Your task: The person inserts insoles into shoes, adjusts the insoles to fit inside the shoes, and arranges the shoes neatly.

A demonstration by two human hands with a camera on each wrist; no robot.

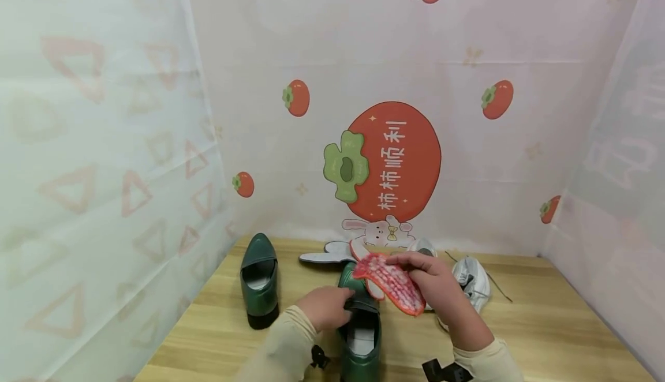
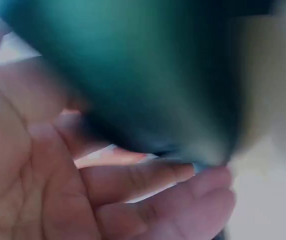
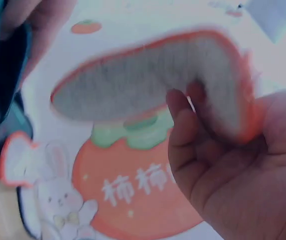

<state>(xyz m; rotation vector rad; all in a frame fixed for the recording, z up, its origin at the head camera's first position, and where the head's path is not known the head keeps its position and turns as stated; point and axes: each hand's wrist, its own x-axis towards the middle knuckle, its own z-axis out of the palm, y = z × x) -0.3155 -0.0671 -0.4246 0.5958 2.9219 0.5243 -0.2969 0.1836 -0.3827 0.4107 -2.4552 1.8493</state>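
Note:
A dark green leather shoe (image 1: 359, 364) stands at the front middle, its toe pointing away from me. My left hand (image 1: 326, 308) grips it at the side of its opening; in the left wrist view the shoe's green side (image 2: 122, 65) is blurred above the fingers. Above and right of the shoe, my right hand (image 1: 433, 281) pinches a red-and-white fuzzy insole (image 1: 392, 284) with an orange edge. The right wrist view shows the grey underside of that insole (image 3: 122, 82), bent near the thumb. A second red-edged insole (image 1: 375, 289) lies behind it, partly covered.
The other green shoe (image 1: 259, 284) stands at the left of the wooden table (image 1: 208, 336). Grey insoles (image 1: 326, 257) lie at the back. White sneakers (image 1: 471, 283) stand at the right, partly behind my right hand. A printed cloth (image 1: 260, 41) walls the table in.

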